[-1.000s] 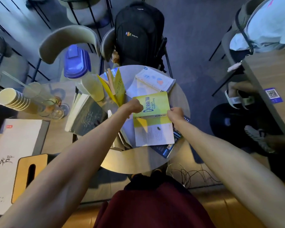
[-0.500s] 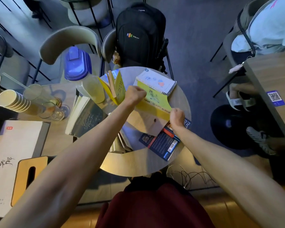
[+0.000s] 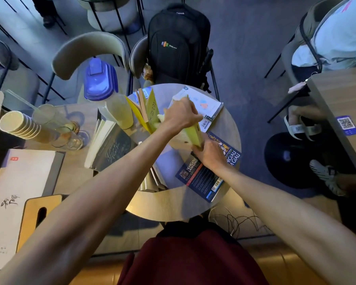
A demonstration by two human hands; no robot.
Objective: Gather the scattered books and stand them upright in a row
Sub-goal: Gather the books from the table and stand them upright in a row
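From my head camera, looking down on the round table [image 3: 173,206]: my left hand [image 3: 181,116] is closed over the upper edge of the yellow-green book [image 3: 191,133], fingers curled round it, and I have it tipped up on edge. My right hand [image 3: 211,156] is at its lower corner, fingers pressed against the book to steady it; how they sit underneath I cannot tell. This book is off the flat but not yet in a row, I judge.

Just beside it, toward the bottle [image 3: 113,105], the yellow books [image 3: 148,109] stand roughly upright and fanned open, which looks like the start of the row. Left to do, as I read it: the blue book [image 3: 201,177] lies flat under my right wrist, the white book [image 3: 206,103] lies flat at the far edge, the dark book [image 3: 111,149] leans off the left side, and a stack of pale books [image 3: 152,179] sits under my left forearm. So I'd say I am well short of halfway
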